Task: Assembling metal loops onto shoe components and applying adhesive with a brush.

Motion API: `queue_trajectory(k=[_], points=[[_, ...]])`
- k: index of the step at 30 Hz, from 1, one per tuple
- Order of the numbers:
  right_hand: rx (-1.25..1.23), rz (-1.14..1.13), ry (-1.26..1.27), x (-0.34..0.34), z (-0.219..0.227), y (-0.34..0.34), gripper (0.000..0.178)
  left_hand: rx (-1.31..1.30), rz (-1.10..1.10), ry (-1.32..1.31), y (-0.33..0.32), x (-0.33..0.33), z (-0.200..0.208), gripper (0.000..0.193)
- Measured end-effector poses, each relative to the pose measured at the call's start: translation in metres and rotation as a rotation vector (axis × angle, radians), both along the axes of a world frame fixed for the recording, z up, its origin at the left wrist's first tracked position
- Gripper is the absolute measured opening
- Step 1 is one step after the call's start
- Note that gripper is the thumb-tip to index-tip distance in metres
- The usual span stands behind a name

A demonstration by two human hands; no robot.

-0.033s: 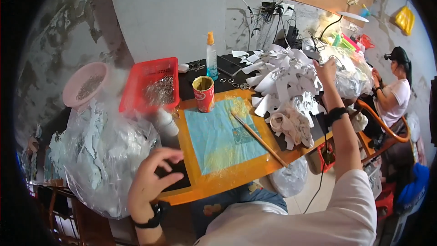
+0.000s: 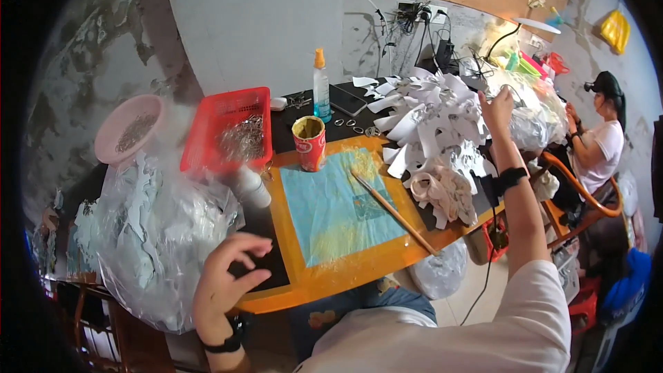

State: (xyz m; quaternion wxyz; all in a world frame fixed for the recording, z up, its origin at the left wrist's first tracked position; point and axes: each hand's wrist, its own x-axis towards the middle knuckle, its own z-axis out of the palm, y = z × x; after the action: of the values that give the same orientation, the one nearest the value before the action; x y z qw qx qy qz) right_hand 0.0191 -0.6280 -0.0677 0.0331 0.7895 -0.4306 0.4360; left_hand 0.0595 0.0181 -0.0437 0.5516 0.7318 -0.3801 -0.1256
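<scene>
My right hand [image 2: 498,112] is stretched out at the far right edge of a pile of white cut strips [image 2: 438,107]. Its fingers are pinched together, and whatever they hold is too small to make out. Below that pile lies a bunch of beige looped strips [image 2: 442,197]. My left hand [image 2: 231,273] hovers at the table's near left edge with thumb and fingers apart, holding nothing. Between the hands, a blue cloth [image 2: 324,224] is taped to an orange-edged board [image 2: 345,285]. A wooden-handled brush [image 2: 394,212] lies across it, and a red tin with yellowish residue [image 2: 310,148] stands at its far edge.
Left of the board are a white bottle [image 2: 252,188], a red basket of metal pieces [image 2: 207,131], a pink bowl [image 2: 110,131] and a large clear plastic bag [image 2: 166,249]. A spray bottle [image 2: 321,93] and phone [image 2: 347,102] stand behind. Another person [image 2: 601,135] sits at right.
My right hand has shifted very slightly to the right. My left hand has moved a little to the left. The things on the table stay in place.
</scene>
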Motion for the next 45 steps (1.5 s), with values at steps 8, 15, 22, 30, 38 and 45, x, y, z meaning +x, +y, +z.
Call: queue_trajectory(k=[8, 15, 22, 30, 38, 45], points=[[-0.142, 0.438, 0.542, 0.043, -0.053, 0.052, 0.071, -0.031, 0.265, -0.054, 0.052, -0.023, -0.014, 0.017], [-0.344, 0.350, 0.549, 0.030, -0.085, 0.010, 0.073, -0.072, 0.700, -0.225, 0.109, -0.030, -0.014, 0.013], [-0.355, 0.380, 0.537, 0.041, -0.093, -0.033, 0.067, 0.220, 1.157, -0.330, 0.199, 0.041, -0.030, 0.034], [-0.307, 0.757, 0.151, 0.041, -0.002, 0.045, 0.048, 0.583, 0.983, -0.271, 0.194, 0.080, -0.061, 0.032], [-0.262, 0.938, 0.334, -0.003, 0.061, 0.153, 0.048, 0.754, 0.993, -0.386, 0.200, 0.068, 0.024, 0.028], [-0.014, 1.315, 0.363, -0.010, 0.072, 0.246, 0.039, 0.526, 0.866, -0.345, 0.108, 0.026, 0.096, 0.028]])
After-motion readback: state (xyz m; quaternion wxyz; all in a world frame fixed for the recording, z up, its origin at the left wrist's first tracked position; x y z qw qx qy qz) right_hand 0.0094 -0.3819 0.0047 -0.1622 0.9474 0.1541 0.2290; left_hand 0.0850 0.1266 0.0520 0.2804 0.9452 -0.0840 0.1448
